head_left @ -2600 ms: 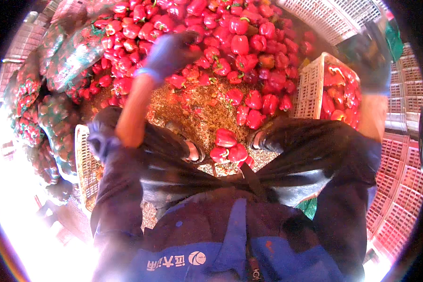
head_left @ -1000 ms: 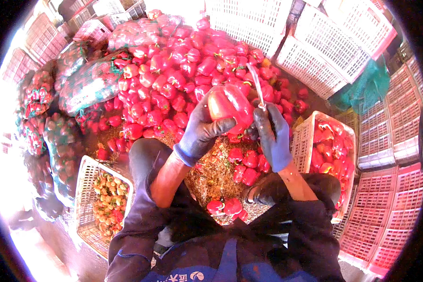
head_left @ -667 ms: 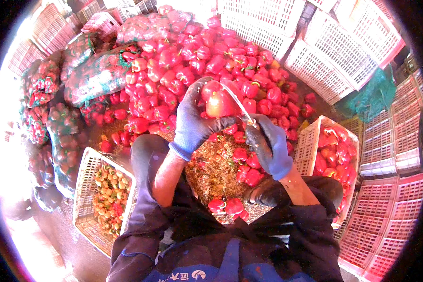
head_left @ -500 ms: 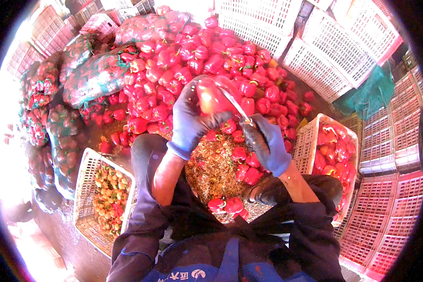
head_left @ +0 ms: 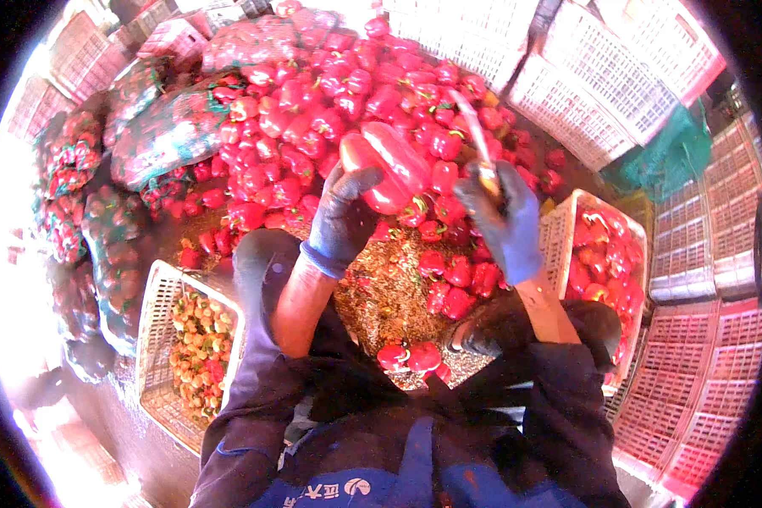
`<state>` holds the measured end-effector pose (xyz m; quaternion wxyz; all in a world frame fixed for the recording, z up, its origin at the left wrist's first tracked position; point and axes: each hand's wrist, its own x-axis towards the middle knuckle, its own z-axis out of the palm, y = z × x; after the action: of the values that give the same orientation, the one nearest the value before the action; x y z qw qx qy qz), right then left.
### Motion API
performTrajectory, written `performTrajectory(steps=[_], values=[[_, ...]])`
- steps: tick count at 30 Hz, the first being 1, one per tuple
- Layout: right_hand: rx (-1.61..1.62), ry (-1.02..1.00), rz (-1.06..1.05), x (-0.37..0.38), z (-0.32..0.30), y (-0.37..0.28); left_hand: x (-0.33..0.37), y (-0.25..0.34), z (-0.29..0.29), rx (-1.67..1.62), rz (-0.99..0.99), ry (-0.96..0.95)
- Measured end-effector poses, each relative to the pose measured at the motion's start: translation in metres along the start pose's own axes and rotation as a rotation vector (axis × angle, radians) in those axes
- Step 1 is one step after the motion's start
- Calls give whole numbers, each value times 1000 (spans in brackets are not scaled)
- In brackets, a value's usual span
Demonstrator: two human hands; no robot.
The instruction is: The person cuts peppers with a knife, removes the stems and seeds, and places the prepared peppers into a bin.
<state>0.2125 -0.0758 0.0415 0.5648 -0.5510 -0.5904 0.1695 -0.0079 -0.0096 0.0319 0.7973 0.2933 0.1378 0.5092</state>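
My left hand, in a blue-grey glove, is closed round a large red bell pepper held up in front of me. My right hand, gloved alike, grips a knife to the right of the pepper. The knife's blade points up and away from me, apart from the pepper. Beyond both hands lies a big heap of red bell peppers on the floor. Several loose red peppers lie between my legs on a floor covered with small yellowish seeds.
At my left stands a white crate holding small yellow-orange pepper pieces. A pale crate of red peppers stands at my right. Full net sacks lie at the far left. Stacked crates line the far right, with green netting beside them.
My right hand has moved right, taking the knife from against the pepper out to the side. The pepper has turned in my left hand, which sits slightly lower.
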Motion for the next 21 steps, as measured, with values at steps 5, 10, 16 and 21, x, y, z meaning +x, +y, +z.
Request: performTrajectory(steps=[5,10,16,21], values=[[-63,-188,-55,1,4,-1,-4,-36,12,233,-36,-20],[102,-236,96,-11,0,16,-4,-43,15,371,0,-63],[185,-223,227,-18,-3,15,-6,-37,11,546,-132,-78],[612,-204,467,-11,-14,12,-5,-28,1,269,-341,-148]])
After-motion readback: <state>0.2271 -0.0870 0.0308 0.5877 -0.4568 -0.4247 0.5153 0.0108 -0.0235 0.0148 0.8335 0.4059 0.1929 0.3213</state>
